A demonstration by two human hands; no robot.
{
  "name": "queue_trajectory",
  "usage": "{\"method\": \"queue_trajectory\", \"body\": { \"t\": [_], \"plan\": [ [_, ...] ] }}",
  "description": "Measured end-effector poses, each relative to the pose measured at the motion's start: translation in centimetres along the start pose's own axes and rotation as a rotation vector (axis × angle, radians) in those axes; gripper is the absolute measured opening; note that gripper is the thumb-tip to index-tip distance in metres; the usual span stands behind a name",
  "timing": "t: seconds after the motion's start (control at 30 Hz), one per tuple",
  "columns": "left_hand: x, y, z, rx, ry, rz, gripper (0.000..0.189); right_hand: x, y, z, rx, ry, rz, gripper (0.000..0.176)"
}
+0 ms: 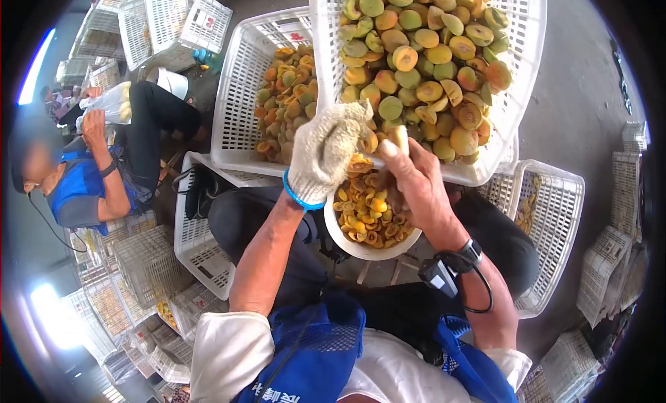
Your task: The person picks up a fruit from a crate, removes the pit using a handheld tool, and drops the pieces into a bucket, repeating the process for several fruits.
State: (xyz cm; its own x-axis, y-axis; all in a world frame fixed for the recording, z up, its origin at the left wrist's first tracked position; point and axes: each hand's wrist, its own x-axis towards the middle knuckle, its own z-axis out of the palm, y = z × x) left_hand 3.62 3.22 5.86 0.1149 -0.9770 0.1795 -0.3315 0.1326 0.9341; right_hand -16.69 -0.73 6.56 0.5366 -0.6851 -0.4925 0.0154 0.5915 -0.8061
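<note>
Head view — white crates (545, 118), halved fruit (416, 77), grey floor (572, 77).

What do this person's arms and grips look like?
The left grip wears an off-white knitted glove with blue edging. The right grip is ungloved; its wrist carries a dark watch-like band and small dark box with black cable. Both sleeves are short and whitish.

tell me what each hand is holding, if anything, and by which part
The cream-gloved left hand pinches an orange-brown fruit piece by its edge. The bare right hand grips a pale, round-ended rod near that end; the rest is hidden.
</note>
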Motion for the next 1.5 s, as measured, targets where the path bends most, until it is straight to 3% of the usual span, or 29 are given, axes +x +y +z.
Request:
{"method": "queue_trajectory", "body": {
  "t": [0.1,0.27,0.33,0.4,0.47,0.53,0.57,0.6,0.67,0.73,0.8,0.87,0.93,1.0,1.03,1.1,1.17,1.27,1.33,1.37,1.4,1.47,1.5],
  "plan": [
    [-0.7,-0.4,1.0,-0.004,0.001,0.017,0.033,0.6,1.4,0.6,0.072,-0.163,-0.019,0.044],
    [-1.8,-0.6,1.5,0.009,0.056,0.056,0.031,-0.3,2.4,1.3,0.218,-0.139,0.042,0.031],
    [-2.2,0.0,1.4,-0.237,0.155,-0.176,0.029,-0.9,2.3,1.1,-0.045,-0.061,0.037,0.027],
    [-2.1,-1.1,-0.2,-0.423,0.28,-0.156,0.031,-2.0,2.6,0.9,-0.078,-0.018,0.012,0.024],
    [-1.4,-2.5,-3.3,-0.13,0.35,-0.043,0.036,-2.5,4.8,-0.3,-0.553,-0.098,-0.353,0.023],
    [0.6,-2.0,-6.4,0.866,0.359,0.212,0.043,-2.8,6.7,-0.7,-0.694,-0.119,-0.351,0.023],
    [0.9,-0.2,-6.5,1.023,0.322,-0.06,0.042,-3.1,7.4,-0.9,-0.857,-0.108,-0.252,0.025],
    [1.2,0.0,-6.5,1.258,0.373,-0.095,0.038,-3.3,7.8,-1.2,-1.018,-0.091,-0.15,0.027],
    [0.9,-0.2,-6.3,1.206,0.433,0.004,0.032,-3.5,7.9,-1.5,-1.016,-0.035,-0.199,0.03],
    [0.6,-0.8,-4.2,1.03,0.377,0.136,0.025,-3.1,7.5,-1.5,-0.783,0.21,-0.112,0.028],
    [0.5,-0.8,-1.2,0.847,0.102,0.154,0.017,-2.2,6.8,-2.3,-0.644,0.328,-0.257,0.025],
    [1.3,-1.5,1.2,1.074,-0.222,0.177,0.024,-2.0,4.9,-2.5,-0.701,0.402,-0.242,0.024],
    [1.4,-3.3,2.4,1.104,-0.418,0.182,0.026,-2.6,3.7,-2.6,-0.664,0.388,-0.235,0.028],
    [0.9,-5.2,2.9,1.098,-0.48,0.274,0.022,-2.9,3.1,-2.6,-0.64,0.368,-0.161,0.03],
    [0.7,-5.1,2.9,1.062,-0.442,0.307,0.021,-2.7,4.2,-2.8,-0.601,0.392,-0.292,0.028],
    [0.5,-6.1,3.6,1.155,-0.467,0.242,0.019,-2.8,3.8,-2.8,-0.591,0.364,-0.243,0.021],
    [0.4,-6.9,4.1,1.167,-0.375,0.265,0.016,-2.3,4.4,-2.9,-0.522,0.352,-0.396,0.015],
    [0.3,-7.2,5.0,1.327,-0.443,0.162,0.014,-2.4,2.6,-1.8,-0.479,0.354,-0.335,0.009],
    [0.8,-6.1,4.7,1.164,-0.412,0.053,0.015,-2.5,1.3,-1.1,-0.412,0.332,-0.267,0.009],
    [0.4,-6.7,4.8,1.096,-0.235,0.082,0.015,-2.3,0.8,-0.9,-0.35,0.332,-0.179,0.01],
    [0.7,-4.3,4.1,0.913,-0.169,-0.094,0.017,-1.8,1.0,-1.1,-0.354,0.319,-0.207,0.01],
    [0.6,-3.3,3.1,0.543,0.023,-0.17,0.024,-0.4,2.1,-2.2,-0.272,0.3,-0.378,0.02],
    [0.7,-1.6,2.6,0.33,0.058,-0.291,0.028,0.1,2.1,-2.4,-0.167,0.257,-0.329,0.028]
  ]
}}
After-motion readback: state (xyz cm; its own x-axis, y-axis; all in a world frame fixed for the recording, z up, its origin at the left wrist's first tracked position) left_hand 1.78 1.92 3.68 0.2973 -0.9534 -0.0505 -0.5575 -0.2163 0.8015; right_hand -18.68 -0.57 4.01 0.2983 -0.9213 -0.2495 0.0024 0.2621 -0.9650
